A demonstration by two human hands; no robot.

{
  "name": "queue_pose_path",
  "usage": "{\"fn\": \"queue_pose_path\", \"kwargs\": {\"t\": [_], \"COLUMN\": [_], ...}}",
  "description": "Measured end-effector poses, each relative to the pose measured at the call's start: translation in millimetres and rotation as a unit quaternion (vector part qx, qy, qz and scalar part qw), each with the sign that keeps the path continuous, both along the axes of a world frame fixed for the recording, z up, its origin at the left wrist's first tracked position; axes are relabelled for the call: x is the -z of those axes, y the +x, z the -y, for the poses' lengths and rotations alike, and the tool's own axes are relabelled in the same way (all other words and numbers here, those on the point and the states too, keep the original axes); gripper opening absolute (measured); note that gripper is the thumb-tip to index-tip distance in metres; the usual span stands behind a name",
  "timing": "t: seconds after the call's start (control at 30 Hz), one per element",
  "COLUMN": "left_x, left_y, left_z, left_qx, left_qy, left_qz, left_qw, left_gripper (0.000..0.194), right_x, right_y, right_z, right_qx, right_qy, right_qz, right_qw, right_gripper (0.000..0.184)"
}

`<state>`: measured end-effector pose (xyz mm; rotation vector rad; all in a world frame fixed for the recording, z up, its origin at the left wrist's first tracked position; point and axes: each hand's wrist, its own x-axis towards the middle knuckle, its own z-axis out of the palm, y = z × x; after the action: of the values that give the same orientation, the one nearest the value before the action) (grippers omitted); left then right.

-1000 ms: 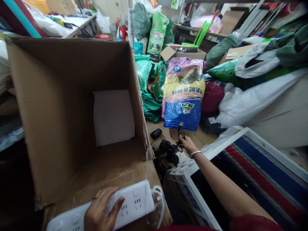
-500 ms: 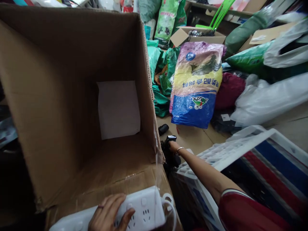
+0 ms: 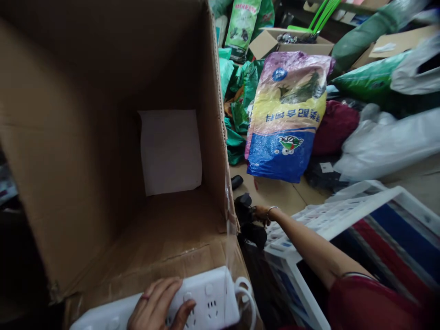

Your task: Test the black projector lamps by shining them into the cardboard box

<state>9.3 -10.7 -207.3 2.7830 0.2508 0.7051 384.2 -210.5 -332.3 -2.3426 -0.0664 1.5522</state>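
My left hand [image 3: 156,306] lies with fingers wrapped over a white power strip [image 3: 202,302] resting on the near flap of a big open cardboard box [image 3: 103,151]. A white coiled cord [image 3: 245,293] hangs off the strip's right end. My right hand [image 3: 261,214] reaches down beside the box's right wall into a pile of black devices [image 3: 249,220] on the floor; its fingers are mostly hidden among them. A thin bracelet sits on that wrist. Inside the box lies a white sheet [image 3: 170,151] against the far wall.
A white plastic rack [image 3: 330,215] lies under my right arm over a striped red and blue mat [image 3: 395,247]. A colourful printed sack [image 3: 288,114], green bags [image 3: 240,78], white plastic bags [image 3: 388,137] and a small open carton [image 3: 285,41] crowd the floor behind.
The view has dipped and shifted left. My right hand has drawn back from the sack's lower edge to the black devices beside the box. The left hand has stayed on the power strip.
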Motion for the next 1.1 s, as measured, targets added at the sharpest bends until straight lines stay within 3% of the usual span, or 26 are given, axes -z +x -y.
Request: {"fn": "queue_pose_path", "kwargs": {"t": [0.1,0.33,0.5,0.6,0.7,0.77,0.8,0.87,0.97,1.1], "left_x": [-0.3,-2.5,-16.8,-33.5,-51.1,-60.8,-64.9,-72.2,-82.7,-97.4], "left_y": [2,8,19,49,97,131,146,167,182,181], "left_z": [1,6,13,29,50,61,65,70,71,68], "left_qx": [-0.011,-0.042,-0.022,0.052,0.132,0.177,0.204,0.215,0.212,0.195], "left_qy": [-0.031,-0.084,-0.133,-0.136,-0.113,-0.089,-0.051,-0.037,-0.04,-0.052], "left_qz": [0.017,0.042,0.037,-0.013,-0.053,-0.084,-0.149,-0.196,-0.245,-0.276], "left_qw": [0.999,0.995,0.99,0.989,0.983,0.977,0.966,0.956,0.945,0.94], "left_gripper": [0.025,0.022,0.016,0.022,0.032,0.042,0.048,0.041,0.019,0.023], "right_x": [-29.2,-98.8,-124.1,-130.4,-142.8,-157.0,-165.5,-182.8,-203.1,-204.8], "right_y": [1,-38,-76,-97,-117,-128,-133,-140,-141,-137], "right_z": [18,40,36,34,37,41,43,47,51,49], "right_qx": [0.045,0.148,0.175,0.191,0.207,0.214,0.218,0.227,0.242,0.207], "right_qy": [0.017,0.181,0.304,0.366,0.412,0.435,0.446,0.463,0.477,0.414], "right_qz": [-0.026,-0.021,0.0,0.005,-0.008,-0.023,-0.028,-0.032,-0.012,0.167], "right_qw": [0.999,0.972,0.937,0.911,0.888,0.874,0.868,0.856,0.845,0.87], "right_gripper": [0.021,0.03,0.033,0.041,0.044,0.043,0.042,0.04,0.039,0.035]}}
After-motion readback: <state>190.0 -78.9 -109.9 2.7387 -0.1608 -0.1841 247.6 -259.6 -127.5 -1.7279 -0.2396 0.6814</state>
